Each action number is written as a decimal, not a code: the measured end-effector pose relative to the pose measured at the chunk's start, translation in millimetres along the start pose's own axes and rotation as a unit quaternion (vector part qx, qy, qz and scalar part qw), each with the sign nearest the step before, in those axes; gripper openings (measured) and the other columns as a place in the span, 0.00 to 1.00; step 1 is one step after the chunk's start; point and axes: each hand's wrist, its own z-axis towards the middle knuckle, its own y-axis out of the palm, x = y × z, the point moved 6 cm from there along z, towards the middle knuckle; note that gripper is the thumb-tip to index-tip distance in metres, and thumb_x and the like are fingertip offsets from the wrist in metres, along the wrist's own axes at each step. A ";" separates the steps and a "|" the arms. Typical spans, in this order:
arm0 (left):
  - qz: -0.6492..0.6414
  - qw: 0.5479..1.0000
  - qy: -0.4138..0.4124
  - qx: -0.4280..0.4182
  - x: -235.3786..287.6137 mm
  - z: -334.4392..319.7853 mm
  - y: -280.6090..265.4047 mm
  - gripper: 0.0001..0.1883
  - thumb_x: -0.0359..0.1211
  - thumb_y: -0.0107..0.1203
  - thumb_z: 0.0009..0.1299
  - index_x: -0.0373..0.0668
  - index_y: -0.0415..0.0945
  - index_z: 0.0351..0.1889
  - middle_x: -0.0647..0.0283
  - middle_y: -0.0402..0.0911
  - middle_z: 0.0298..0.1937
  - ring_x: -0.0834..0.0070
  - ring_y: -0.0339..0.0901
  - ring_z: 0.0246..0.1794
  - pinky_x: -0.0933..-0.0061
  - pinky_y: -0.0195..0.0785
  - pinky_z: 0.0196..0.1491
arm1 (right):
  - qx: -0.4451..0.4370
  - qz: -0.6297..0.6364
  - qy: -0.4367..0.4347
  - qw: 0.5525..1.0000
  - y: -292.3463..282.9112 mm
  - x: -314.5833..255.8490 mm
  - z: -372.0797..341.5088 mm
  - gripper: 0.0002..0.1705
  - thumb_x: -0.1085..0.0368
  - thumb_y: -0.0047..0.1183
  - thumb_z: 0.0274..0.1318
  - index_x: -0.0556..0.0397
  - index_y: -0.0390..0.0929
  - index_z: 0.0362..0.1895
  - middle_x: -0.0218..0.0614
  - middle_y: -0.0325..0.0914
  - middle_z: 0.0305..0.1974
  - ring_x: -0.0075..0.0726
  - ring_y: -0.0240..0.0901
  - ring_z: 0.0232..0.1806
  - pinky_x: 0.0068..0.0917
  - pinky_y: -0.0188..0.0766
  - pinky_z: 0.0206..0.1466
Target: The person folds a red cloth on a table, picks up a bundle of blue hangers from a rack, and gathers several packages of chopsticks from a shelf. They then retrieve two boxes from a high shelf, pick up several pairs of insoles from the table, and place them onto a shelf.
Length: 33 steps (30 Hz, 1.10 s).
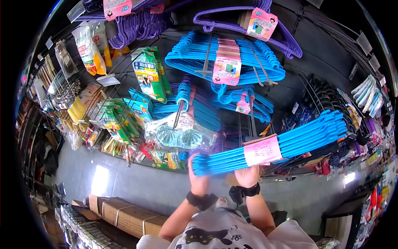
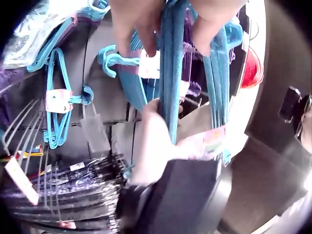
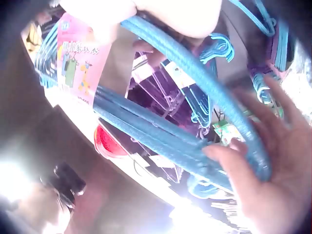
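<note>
A bundle of blue clothes hangers [image 1: 311,135], wrapped by a pink printed paper label [image 1: 263,150], is held out in front of the body, its hook end off to the right. My left hand [image 1: 199,182] holds the bundle's left end; in the right wrist view, thumb and fingers of that left hand [image 3: 278,175] wrap the hangers' bent corner. Beneath the label, my right hand [image 1: 247,176] grips the lower side of the bundle. The left wrist view shows the right hand [image 2: 153,141] with its thumb up against the hangers.
More blue hangers [image 1: 261,62] hang on rack hooks ahead, purple hangers [image 1: 139,31] above them. Green packets [image 1: 149,74] and a plastic-wrapped pale blue item [image 1: 178,139] hang to the left. Long cardboard boxes [image 1: 128,218] lie on the floor behind the left arm.
</note>
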 end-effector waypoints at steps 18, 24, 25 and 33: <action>0.090 0.987 0.133 -0.024 136.8 148.9 -13.2 0.09 0.24 0.44 0.60 0.37 0.68 0.39 0.68 0.74 0.32 0.84 0.69 0.31 0.84 0.62 0.36 | 0.089 -0.655 -0.264 0.703 44.9 -162.2 37.6 0.28 0.61 0.46 0.53 0.54 0.53 0.57 0.40 0.51 0.58 0.36 0.49 0.59 0.36 0.49 0.58; -0.021 0.997 0.069 -0.027 148.8 174.9 -2.0 0.08 0.23 0.46 0.58 0.37 0.72 0.35 0.66 0.76 0.33 0.81 0.71 0.32 0.80 0.63 0.37 | 0.039 -0.610 -0.238 0.755 62.2 -146.0 94.1 0.28 0.62 0.43 0.56 0.55 0.49 0.58 0.39 0.53 0.55 0.29 0.55 0.50 0.23 0.55 0.51; -0.022 0.997 0.068 -0.032 150.4 178.6 -0.6 0.08 0.23 0.47 0.58 0.38 0.72 0.36 0.66 0.76 0.33 0.80 0.72 0.32 0.80 0.63 0.36 | 0.032 -0.645 -0.281 0.710 70.9 -149.0 96.9 0.27 0.62 0.44 0.56 0.56 0.51 0.57 0.40 0.54 0.54 0.30 0.55 0.51 0.24 0.54 0.52; -0.031 0.995 0.044 -0.082 144.0 213.6 5.6 0.12 0.22 0.46 0.58 0.40 0.69 0.41 0.66 0.75 0.33 0.78 0.72 0.34 0.77 0.65 0.36 | 0.041 -0.671 -0.322 0.667 77.3 -154.3 114.0 0.26 0.59 0.43 0.56 0.57 0.53 0.54 0.42 0.57 0.51 0.35 0.55 0.53 0.28 0.50 0.57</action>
